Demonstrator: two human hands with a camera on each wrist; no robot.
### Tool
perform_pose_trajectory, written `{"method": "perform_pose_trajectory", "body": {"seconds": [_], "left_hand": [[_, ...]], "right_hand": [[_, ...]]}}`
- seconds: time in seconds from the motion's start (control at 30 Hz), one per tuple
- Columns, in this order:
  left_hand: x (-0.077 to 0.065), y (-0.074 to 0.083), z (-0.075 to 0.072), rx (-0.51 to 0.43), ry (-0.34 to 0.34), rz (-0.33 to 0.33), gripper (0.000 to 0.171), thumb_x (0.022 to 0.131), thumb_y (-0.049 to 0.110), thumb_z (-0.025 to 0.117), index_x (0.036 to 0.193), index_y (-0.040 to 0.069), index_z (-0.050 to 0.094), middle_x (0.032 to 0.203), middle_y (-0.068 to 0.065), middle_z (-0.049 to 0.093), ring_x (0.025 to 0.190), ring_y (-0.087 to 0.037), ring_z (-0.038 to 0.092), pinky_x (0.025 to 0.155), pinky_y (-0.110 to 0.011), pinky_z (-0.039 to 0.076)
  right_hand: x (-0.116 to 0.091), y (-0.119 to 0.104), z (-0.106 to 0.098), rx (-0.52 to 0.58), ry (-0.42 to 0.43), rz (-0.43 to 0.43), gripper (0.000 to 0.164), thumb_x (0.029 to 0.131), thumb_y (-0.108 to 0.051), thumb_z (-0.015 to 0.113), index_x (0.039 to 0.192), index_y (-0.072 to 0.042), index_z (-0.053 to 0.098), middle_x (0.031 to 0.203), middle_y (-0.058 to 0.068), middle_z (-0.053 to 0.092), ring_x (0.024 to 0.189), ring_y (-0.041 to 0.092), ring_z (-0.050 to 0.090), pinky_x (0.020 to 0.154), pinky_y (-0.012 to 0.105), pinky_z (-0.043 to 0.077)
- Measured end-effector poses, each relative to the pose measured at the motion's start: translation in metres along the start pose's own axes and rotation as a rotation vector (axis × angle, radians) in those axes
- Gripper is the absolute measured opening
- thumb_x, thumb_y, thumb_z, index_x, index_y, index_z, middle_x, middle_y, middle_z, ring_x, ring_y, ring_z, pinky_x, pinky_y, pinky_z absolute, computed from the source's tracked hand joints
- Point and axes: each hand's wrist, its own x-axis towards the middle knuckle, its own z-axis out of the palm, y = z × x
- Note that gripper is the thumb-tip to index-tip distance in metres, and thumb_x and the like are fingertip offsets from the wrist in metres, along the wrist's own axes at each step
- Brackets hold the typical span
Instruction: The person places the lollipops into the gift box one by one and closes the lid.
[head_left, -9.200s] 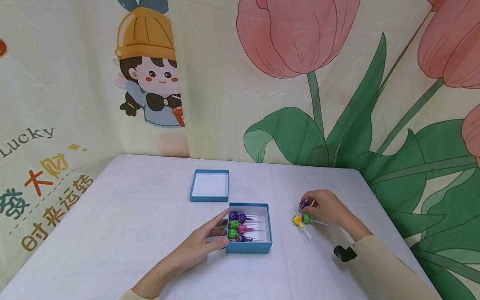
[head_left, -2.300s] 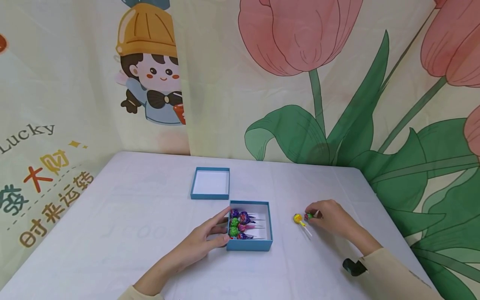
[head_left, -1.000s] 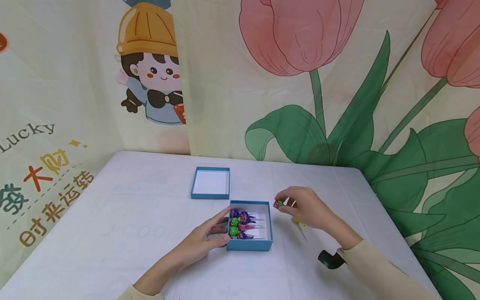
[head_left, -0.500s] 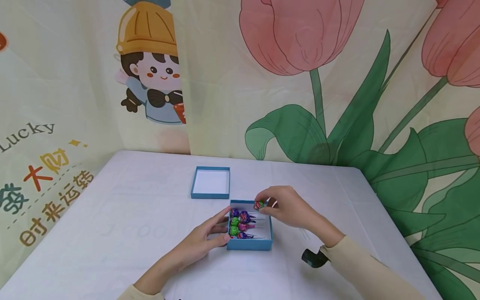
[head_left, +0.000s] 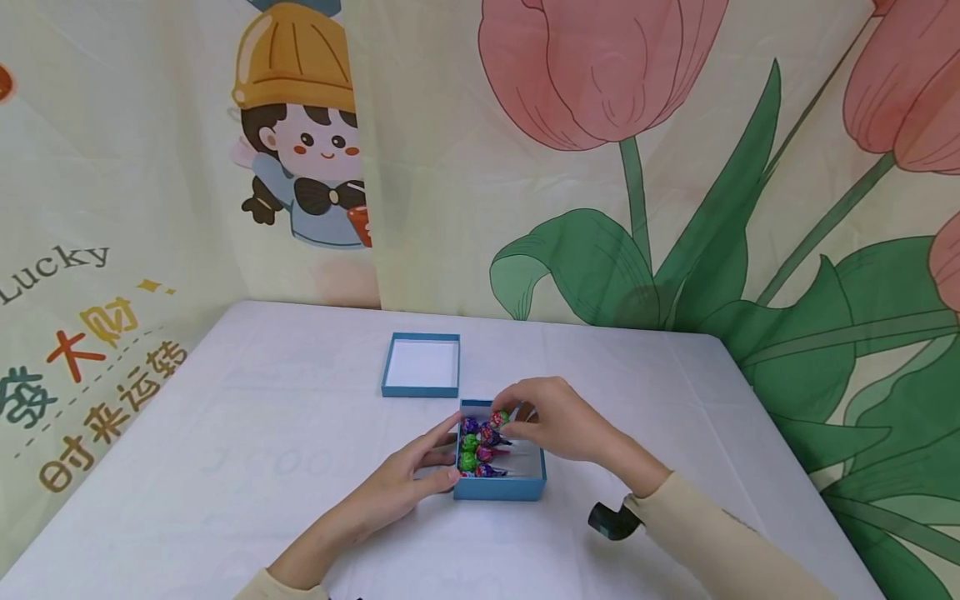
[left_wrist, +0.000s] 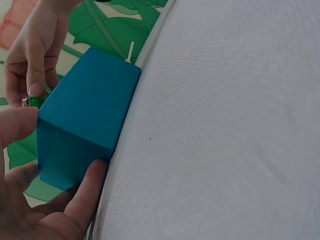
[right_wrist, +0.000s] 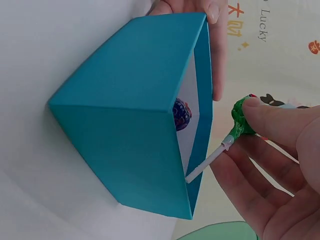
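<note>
A blue box (head_left: 498, 490) with a white inside holds several wrapped lollipops (head_left: 468, 461), their heads toward its left side and sticks pointing right. My left hand (head_left: 408, 482) rests against the left wall, with the thumb at the near corner; in the left wrist view the fingers spread across that wall. Thumb and fingers of my right hand (head_left: 558, 421) pinch a green-and-red lollipop (right_wrist: 241, 120) by its head, over the far part of the box. Its white stick slants down across the rim in the right wrist view, where a purple-blue lollipop (right_wrist: 182, 115) shows inside.
Behind the box, a bit to the left, a shallow blue lid (head_left: 420, 392) lies with its white inside up. A white stick (left_wrist: 131, 52) shows past the box in the left wrist view. A printed cloth (head_left: 427, 183) hangs behind the white table (head_left: 300, 400).
My right hand has picked up the green-and-red lollipop from the table and carried it left over the box. The yellow lollipop is now hidden in the head view. My left hand stays put.
</note>
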Motion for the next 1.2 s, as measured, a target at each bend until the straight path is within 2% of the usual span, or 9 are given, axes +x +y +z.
{"method": "perform_pose_trajectory", "body": {"seconds": [0.17,0.47,0.87,1.1,1.2], "left_hand": [[0.0,-0.001,0.0,0.006,0.0,0.0,0.075,0.108,0.03,0.065,0.171,0.031,0.024,0.167,-0.017,0.038,0.144,-0.037,0.049,0.11,-0.053,0.051],[-0.001,0.0,0.0,0.001,-0.009,-0.004,0.075,0.108,0.03,0.065,0.17,0.034,0.024,0.169,-0.016,0.036,0.145,-0.037,0.049,0.11,-0.052,0.051],[-0.002,0.003,0.0,-0.005,-0.006,-0.002,0.075,0.108,0.029,0.065,0.17,0.033,0.024,0.168,-0.017,0.036,0.145,-0.038,0.048,0.11,-0.053,0.051],[-0.002,0.003,0.0,-0.011,-0.008,-0.01,0.075,0.108,0.03,0.065,0.17,0.034,0.024,0.169,-0.018,0.036,0.146,-0.038,0.047,0.109,-0.052,0.052],[-0.002,0.004,0.0,-0.013,-0.011,-0.01,0.075,0.108,0.03,0.065,0.17,0.034,0.024,0.169,-0.018,0.035,0.146,-0.038,0.047,0.109,-0.052,0.052]], "right_hand": [[0.001,-0.001,0.007,0.016,-0.019,-0.011,0.026,0.095,-0.007,0.081,0.121,-0.008,0.077,0.114,0.002,0.077,0.091,0.016,0.072,0.08,0.02,0.059],[0.0,0.009,0.027,-0.012,-0.066,-0.001,0.025,0.095,-0.006,0.081,0.119,-0.008,0.077,0.11,0.002,0.077,0.09,0.014,0.071,0.077,0.018,0.057],[0.002,0.008,0.034,-0.041,-0.069,-0.008,0.023,0.094,-0.012,0.083,0.116,-0.011,0.078,0.102,-0.003,0.074,0.086,0.009,0.066,0.076,0.017,0.057],[0.001,0.006,0.037,-0.093,-0.073,-0.02,0.024,0.093,-0.011,0.084,0.116,-0.01,0.079,0.105,0.0,0.074,0.088,0.017,0.067,0.075,0.019,0.057],[0.001,0.005,0.039,-0.114,-0.073,-0.026,0.024,0.093,-0.011,0.084,0.116,-0.009,0.079,0.103,0.0,0.072,0.086,0.016,0.065,0.073,0.016,0.056]]}}
